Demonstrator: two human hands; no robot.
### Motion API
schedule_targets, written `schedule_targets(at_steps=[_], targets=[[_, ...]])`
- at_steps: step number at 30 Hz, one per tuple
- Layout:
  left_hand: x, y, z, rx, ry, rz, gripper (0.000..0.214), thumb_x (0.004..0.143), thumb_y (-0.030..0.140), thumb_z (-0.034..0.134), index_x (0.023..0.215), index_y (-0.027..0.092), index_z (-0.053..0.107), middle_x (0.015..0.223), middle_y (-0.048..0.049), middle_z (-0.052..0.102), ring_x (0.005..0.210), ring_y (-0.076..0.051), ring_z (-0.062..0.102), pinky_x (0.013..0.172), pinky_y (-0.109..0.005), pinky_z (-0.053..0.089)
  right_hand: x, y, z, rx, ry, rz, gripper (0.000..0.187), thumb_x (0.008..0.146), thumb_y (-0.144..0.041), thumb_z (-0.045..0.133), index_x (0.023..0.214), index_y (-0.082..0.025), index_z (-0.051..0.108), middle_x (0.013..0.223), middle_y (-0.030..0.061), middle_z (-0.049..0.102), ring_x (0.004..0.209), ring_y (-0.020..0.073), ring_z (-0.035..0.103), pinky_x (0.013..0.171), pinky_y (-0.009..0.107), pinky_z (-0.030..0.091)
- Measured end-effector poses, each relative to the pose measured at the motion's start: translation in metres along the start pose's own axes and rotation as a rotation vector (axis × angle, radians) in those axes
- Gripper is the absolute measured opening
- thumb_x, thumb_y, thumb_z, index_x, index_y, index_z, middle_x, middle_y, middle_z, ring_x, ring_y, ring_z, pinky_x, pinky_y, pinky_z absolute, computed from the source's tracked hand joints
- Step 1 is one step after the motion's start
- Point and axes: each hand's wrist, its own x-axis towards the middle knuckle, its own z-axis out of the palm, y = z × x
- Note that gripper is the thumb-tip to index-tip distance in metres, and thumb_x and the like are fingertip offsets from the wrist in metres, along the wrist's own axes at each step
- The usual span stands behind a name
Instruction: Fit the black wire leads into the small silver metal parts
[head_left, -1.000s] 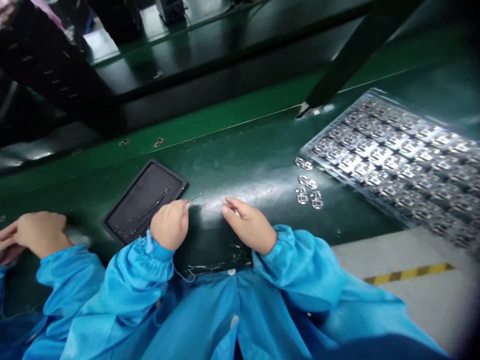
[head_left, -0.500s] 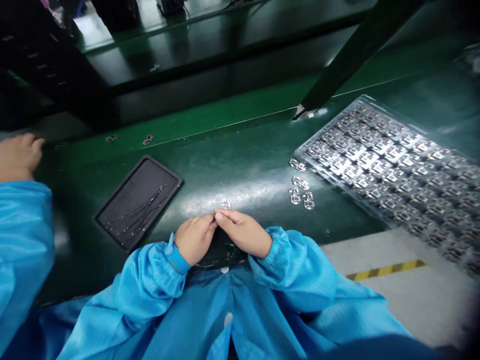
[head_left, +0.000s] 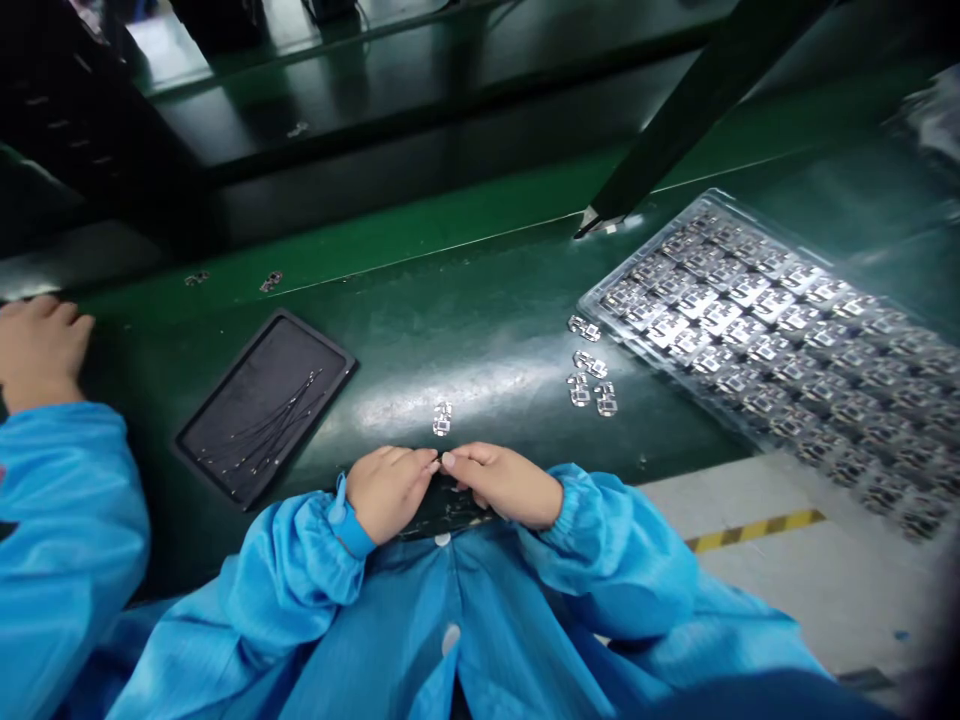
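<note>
My left hand (head_left: 386, 490) and my right hand (head_left: 504, 482) rest at the near edge of the green table (head_left: 487, 330), fingertips pinched and touching each other. Whatever lies between the fingertips is too small to make out. A small silver metal part (head_left: 442, 418) lies on the table just beyond my fingertips, apart from them. A black tray (head_left: 262, 405) with several thin wires sits to the left of my left hand. Both my arms are in blue sleeves, and a blue strap circles the left wrist.
A clear blister tray (head_left: 772, 320) full of small metal parts lies at the right, with several loose parts (head_left: 589, 375) beside its near corner. A co-worker's hand (head_left: 41, 345) and blue sleeve (head_left: 60, 540) are at the far left. A dark slanted post (head_left: 675, 110) stands behind.
My hands came together and drew back toward the table's near edge. One small metal part now lies on the table ahead of them. The co-worker's hand moved farther up the left side.
</note>
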Motion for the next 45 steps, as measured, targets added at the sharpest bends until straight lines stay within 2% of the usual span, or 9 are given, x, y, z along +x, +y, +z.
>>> schedule_targets(at_steps=[3, 7, 16, 19, 22, 25, 31, 34, 45], targets=[[0.001, 0.000, 0.002, 0.085, 0.087, 0.071, 0.029, 0.085, 0.028, 0.032, 0.092, 0.022, 0.060, 0.074, -0.0020, 0.065, 0.065, -0.013, 0.058, 0.060, -0.025, 0.045, 0.002, -0.001, 0.001, 0.261, -0.078, 0.090, 0.029, 0.074, -0.044, 0.050, 0.074, -0.017, 0.059, 0.056, -0.0041, 0.054, 0.036, 0.0045, 0.040, 0.033, 0.018, 0.028], [0.006, -0.001, 0.007, 0.116, 0.214, 0.118, 0.026, 0.084, 0.024, 0.034, 0.086, 0.020, 0.060, 0.067, -0.0020, 0.063, 0.062, -0.013, 0.057, 0.061, -0.026, 0.045, 0.005, -0.004, 0.001, 0.476, -0.061, 0.102, 0.023, 0.074, -0.038, 0.052, 0.067, -0.016, 0.055, 0.057, -0.0034, 0.054, 0.037, 0.0037, 0.040, 0.033, 0.017, 0.028], [0.014, -0.005, 0.015, 0.049, 0.305, 0.131, 0.018, 0.081, 0.022, 0.041, 0.087, 0.020, 0.059, 0.071, -0.0012, 0.063, 0.066, -0.012, 0.054, 0.066, -0.026, 0.044, 0.011, -0.002, -0.005, 0.554, -0.051, 0.123, 0.015, 0.071, -0.030, 0.054, 0.070, -0.015, 0.059, 0.070, 0.0004, 0.059, 0.044, 0.0044, 0.044, 0.034, 0.016, 0.031], [0.020, -0.007, 0.019, 0.086, 0.380, 0.118, 0.015, 0.080, 0.020, 0.044, 0.083, 0.018, 0.058, 0.070, -0.0015, 0.062, 0.067, -0.013, 0.053, 0.066, -0.026, 0.043, 0.017, -0.002, -0.006, 0.582, 0.093, 0.093, 0.018, 0.070, -0.032, 0.054, 0.068, -0.015, 0.058, 0.070, 0.0006, 0.059, 0.044, 0.0051, 0.045, 0.036, 0.017, 0.032], [0.028, -0.011, 0.027, 0.160, 0.465, 0.072, 0.013, 0.079, 0.020, 0.046, 0.079, 0.018, 0.058, 0.071, -0.0018, 0.062, 0.072, -0.015, 0.054, 0.067, -0.027, 0.042, 0.028, 0.000, -0.006, 0.612, 0.356, 0.009, 0.025, 0.070, -0.040, 0.054, 0.079, -0.017, 0.057, 0.068, -0.0008, 0.059, 0.043, 0.0055, 0.045, 0.040, 0.019, 0.036], [0.033, -0.015, 0.034, 0.222, 0.461, 0.059, 0.012, 0.079, 0.019, 0.046, 0.077, 0.018, 0.058, 0.071, -0.0018, 0.062, 0.077, -0.017, 0.053, 0.068, -0.029, 0.041, 0.038, 0.003, -0.005, 0.530, 0.556, -0.139, 0.035, 0.073, -0.047, 0.050, 0.091, -0.018, 0.055, 0.069, -0.0007, 0.061, 0.046, 0.0073, 0.050, 0.047, 0.022, 0.042], [0.034, -0.017, 0.038, 0.247, 0.452, 0.065, 0.012, 0.079, 0.020, 0.048, 0.080, 0.017, 0.059, 0.074, -0.0018, 0.063, 0.080, -0.018, 0.054, 0.071, -0.029, 0.040, 0.051, 0.014, 0.007, 0.260, 0.875, -0.640, 0.024, 0.084, -0.036, 0.037, 0.100, -0.022, 0.047, 0.083, 0.0015, 0.065, 0.057, 0.0092, 0.058, 0.068, 0.030, 0.048], [0.034, -0.016, 0.038, 0.246, 0.443, 0.058, 0.012, 0.079, 0.021, 0.047, 0.080, 0.018, 0.059, 0.073, -0.0017, 0.062, 0.080, -0.018, 0.054, 0.071, -0.029, 0.039, 0.057, 0.023, 0.013, 0.182, 0.919, -0.776, 0.020, 0.085, -0.031, 0.038, 0.101, -0.023, 0.045, 0.085, 0.0017, 0.065, 0.063, 0.0112, 0.061, 0.067, 0.032, 0.049], [0.035, -0.016, 0.039, 0.251, 0.406, 0.060, 0.010, 0.079, 0.021, 0.048, 0.079, 0.017, 0.058, 0.072, -0.0019, 0.061, 0.077, -0.017, 0.053, 0.069, -0.029, 0.038, 0.061, 0.025, 0.013, 0.037, 0.954, -0.826, 0.018, 0.085, -0.027, 0.038, 0.101, -0.022, 0.045, 0.083, 0.0028, 0.066, 0.079, 0.0145, 0.062, 0.068, 0.032, 0.051]])
